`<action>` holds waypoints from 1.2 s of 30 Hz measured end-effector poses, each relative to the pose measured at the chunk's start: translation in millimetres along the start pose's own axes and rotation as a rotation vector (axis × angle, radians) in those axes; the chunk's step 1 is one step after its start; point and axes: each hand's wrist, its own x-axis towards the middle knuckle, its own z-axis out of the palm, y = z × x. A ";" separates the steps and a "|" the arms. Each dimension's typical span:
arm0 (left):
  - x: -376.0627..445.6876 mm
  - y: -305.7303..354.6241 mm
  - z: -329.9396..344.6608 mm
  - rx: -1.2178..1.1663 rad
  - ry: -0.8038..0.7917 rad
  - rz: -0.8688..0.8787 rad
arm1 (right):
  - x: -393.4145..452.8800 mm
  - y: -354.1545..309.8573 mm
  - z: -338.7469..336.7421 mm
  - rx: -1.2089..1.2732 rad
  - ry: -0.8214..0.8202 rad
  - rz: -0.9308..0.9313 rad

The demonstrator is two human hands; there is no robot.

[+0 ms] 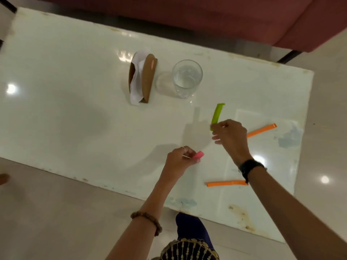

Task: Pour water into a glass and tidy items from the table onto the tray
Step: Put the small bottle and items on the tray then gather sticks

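Note:
A clear glass (186, 77) with water in it stands upright near the middle of the white table (65, 109). My right hand (231, 136) grips the near end of a green stick (216, 114), which points away from me toward the glass. My left hand (179, 162) holds a pink stick (198, 155), with only its short end showing past the fingers. Two orange sticks lie flat on the table: one (262, 130) behind my right hand, the other (226, 183) near the front edge under my right wrist. No tray is in view.
A brown napkin holder (145, 79) with white paper napkins stands to the left of the glass. A dark red sofa (244, 17) runs along the table's far side. My knee (189, 228) is at the table's front edge. A pale tiled floor surrounds the table.

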 end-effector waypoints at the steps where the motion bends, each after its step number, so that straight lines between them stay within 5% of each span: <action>1: -1.8 2.9 -6.1 -0.093 0.039 -0.021 | -10.2 -2.1 4.2 0.004 0.001 -0.019; 7: -36.3 3.0 -65.3 -0.693 0.170 -0.071 | -74.2 -24.2 51.7 -0.075 -0.027 -0.151; 15: -83.8 -45.8 -208.7 -1.008 0.366 -0.103 | -155.0 -73.5 196.3 -0.180 -0.201 -0.183; 26: -155.1 -122.0 -483.4 -0.895 0.607 0.011 | -257.1 -166.4 445.7 -0.071 -0.291 -0.257; 36: -134.7 -162.1 -670.2 -0.627 0.777 0.049 | -274.1 -276.1 621.8 0.068 -0.384 -0.336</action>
